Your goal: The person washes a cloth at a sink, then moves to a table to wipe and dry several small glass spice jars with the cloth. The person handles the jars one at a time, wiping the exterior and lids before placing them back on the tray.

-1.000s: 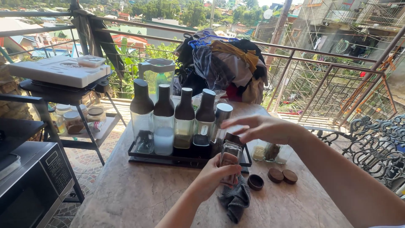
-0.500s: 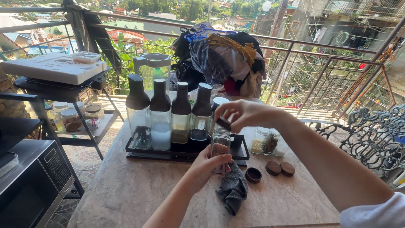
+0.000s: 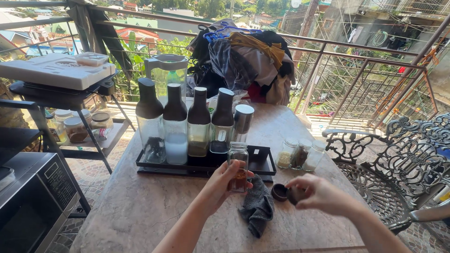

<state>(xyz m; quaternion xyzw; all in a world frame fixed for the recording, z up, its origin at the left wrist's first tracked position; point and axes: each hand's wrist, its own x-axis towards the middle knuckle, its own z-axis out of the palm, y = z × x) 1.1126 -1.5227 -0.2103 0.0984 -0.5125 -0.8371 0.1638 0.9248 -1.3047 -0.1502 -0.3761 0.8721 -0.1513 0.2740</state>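
Note:
My left hand (image 3: 224, 183) grips a small open glass spice jar (image 3: 238, 165) with reddish-brown spice, held upright above a dark grey cloth (image 3: 257, 209) on the stone table (image 3: 140, 211). My right hand (image 3: 316, 193) is low at the right, fingers closed on a dark round lid (image 3: 294, 194). Another dark lid (image 3: 279, 192) lies on the table just left of it. Behind the jar stands a black tray (image 3: 262, 161) carrying several tall dark-capped bottles (image 3: 175, 124) and a metal-capped grinder (image 3: 242, 122).
Three small open glass jars (image 3: 300, 153) stand right of the tray. A clear pitcher (image 3: 167, 77) and a heap of clothes (image 3: 243, 61) are at the back by the railing. A shelf with jars (image 3: 75, 129) and a microwave (image 3: 28, 206) are left; an iron chair (image 3: 398, 164) right.
My right hand came off the jar's top and dropped to the table at the right, now holding a lid. The jar stands open in my left hand.

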